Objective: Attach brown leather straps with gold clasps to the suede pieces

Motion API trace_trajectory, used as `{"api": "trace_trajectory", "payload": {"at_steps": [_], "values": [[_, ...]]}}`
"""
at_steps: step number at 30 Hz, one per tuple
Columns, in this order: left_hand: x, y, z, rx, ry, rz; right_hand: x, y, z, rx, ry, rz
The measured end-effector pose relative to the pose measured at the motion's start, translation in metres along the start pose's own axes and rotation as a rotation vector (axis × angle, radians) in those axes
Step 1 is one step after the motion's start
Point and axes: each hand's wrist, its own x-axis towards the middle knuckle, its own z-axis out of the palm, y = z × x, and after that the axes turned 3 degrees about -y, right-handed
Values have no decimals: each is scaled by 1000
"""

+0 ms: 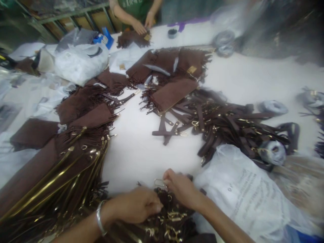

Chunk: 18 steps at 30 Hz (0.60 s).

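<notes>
At the near edge of the table, my right hand [181,189] is closed in a pinch on a metal snap hook [159,182], whose loop sticks out to the left of the fingers. Just left of it and a little lower, my left hand [141,204], with a silver bangle on its wrist, has its fingers curled together; what they hold, if anything, is hidden. Beneath and between both hands lies a heap of dark brown straps with gold-coloured hardware [174,216]. Brown fringed pouches with gold zips [83,162] are piled to the left of my left hand.
A tangle of brown straps [227,125] lies right of centre. Past it are more fringed pouches [174,94]. A white plastic bag [243,192] lies beside my right forearm. Across the table, another person's hands [144,27] touch a brown fringed piece [133,38].
</notes>
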Motion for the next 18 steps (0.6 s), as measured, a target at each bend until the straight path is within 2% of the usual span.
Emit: {"api": "trace_trajectory", "payload": {"at_steps": [2, 5, 7, 8, 12, 16, 18], "values": [[15, -5, 3, 3, -11, -37, -14, 14, 11, -107, -8, 61], [35, -8, 13, 99, 133, -139, -36, 27, 26, -158, -46, 158], [42, -7, 19, 174, 212, -149, -48, 28, 32, -146, -11, 225], [44, -6, 21, 203, 216, -136, -52, 27, 33, -124, 11, 237], [48, -1, 21, 328, 140, -57, -64, 18, 34, 7, 81, 186], [56, 0, 23, 443, 111, -58, -68, 0, 26, 176, 241, 97], [59, -2, 25, 472, 125, -78, -66, -7, 20, 258, 185, 7]]}}
